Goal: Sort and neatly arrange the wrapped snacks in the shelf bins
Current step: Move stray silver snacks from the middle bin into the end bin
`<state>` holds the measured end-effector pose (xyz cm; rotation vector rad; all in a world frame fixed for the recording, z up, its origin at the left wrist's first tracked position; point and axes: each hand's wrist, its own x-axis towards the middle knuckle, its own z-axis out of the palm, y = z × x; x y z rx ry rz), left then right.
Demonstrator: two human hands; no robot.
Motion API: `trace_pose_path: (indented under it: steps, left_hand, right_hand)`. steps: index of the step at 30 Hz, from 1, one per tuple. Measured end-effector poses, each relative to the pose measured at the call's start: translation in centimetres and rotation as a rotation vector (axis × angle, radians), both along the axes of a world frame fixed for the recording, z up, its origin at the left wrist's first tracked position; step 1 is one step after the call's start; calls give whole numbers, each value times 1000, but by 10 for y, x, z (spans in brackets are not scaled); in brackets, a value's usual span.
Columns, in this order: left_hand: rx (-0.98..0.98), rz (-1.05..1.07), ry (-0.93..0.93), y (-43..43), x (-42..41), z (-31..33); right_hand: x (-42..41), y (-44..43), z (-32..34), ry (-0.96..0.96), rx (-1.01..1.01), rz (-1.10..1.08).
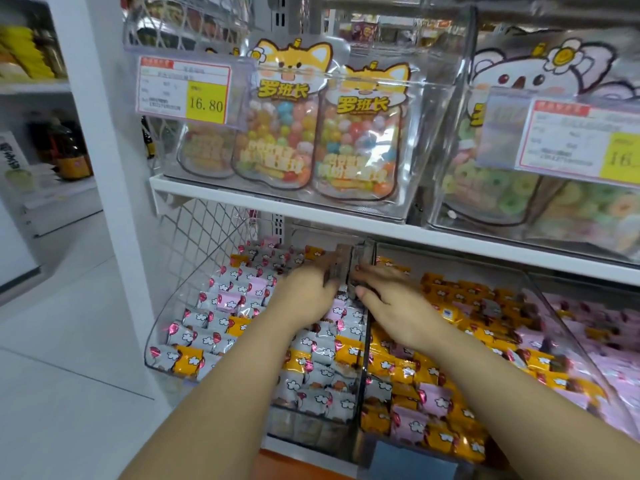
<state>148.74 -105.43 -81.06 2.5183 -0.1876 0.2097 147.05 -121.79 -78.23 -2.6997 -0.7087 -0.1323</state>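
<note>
Where the divider (364, 355) crosses mid-frame, left hand (304, 292) and right hand (393, 301) meet over snacks (221, 306); grips too blurred to tell.

Figure: Upper tier and left aisle of a shop shelf.
2 fox-topped pouches (277, 133) of coloured candy balls stand side by side, just right of a price tag (185, 90) reading 16.80; a second price tag (585, 140) fronts pouches of ring sweets (512, 199); dark bottles (65, 147) stand far left, above a white floor (69, 341).
</note>
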Motion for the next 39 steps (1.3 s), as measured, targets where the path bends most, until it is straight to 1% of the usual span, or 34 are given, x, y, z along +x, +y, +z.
trace_pose_path:
  steps: [1, 3, 6, 8, 10, 11, 16, 19, 21, 23, 25, 28, 30, 32, 35, 37, 39]
  left_hand:
    - [-41, 3, -28, 3, -4, 2]
    - [-25, 31, -53, 11, -15, 3]
    - [59, 23, -65, 18, -28, 0]
    - [160, 16, -83, 15, -34, -1]
    - [236, 55, -104, 10, -33, -1]
    - [243, 77, -110, 7, -32, -1]
    - [163, 52, -169, 1, -38, -1]
    - [204, 75, -275, 1, -43, -6]
    - [212, 78, -298, 1, -44, -6]
    - [201, 22, -267, 1, -44, -5]
    - [183, -25, -184, 2, -43, -5]
    - [184, -29, -91, 3, -42, -5]
    - [156, -23, -83, 3, -43, -4]
    - [87, -14, -93, 1, -44, -3]
    - [10, 4, -178, 0, -43, 1]
    - [57, 26, -240, 1, -43, 4]
    - [150, 33, -252, 4, -42, 7]
  right_hand:
    - [-2, -2, 1, -11, 21, 7]
    - [-7, -6, 2, -33, 50, 8]
    - [-15, -11, 1, 15, 51, -10]
    - [-20, -11, -1, 41, 16, -7]
    - [-23, -10, -2, 57, -16, -3]
    - [-24, -11, -2, 64, -21, -3]
    - [-23, -12, -3, 70, -38, -2]
    - [-23, -13, -5, 76, -43, -3]
    - [-22, -12, -6, 70, -50, -6]
    - [-22, -11, -8, 60, -67, -9]
    - [-21, -11, -9, 59, -85, -12]
    - [-21, -11, -10, 55, -96, -17]
    - [-21, -11, -10, 55, -98, -22]
    - [-20, -11, -11, 56, -102, -22]
    - [-20, -10, -10, 48, -110, -18]
    - [-21, -9, -7, 53, -125, -20]
    - [-22, -7, -4, 59, -141, -23]
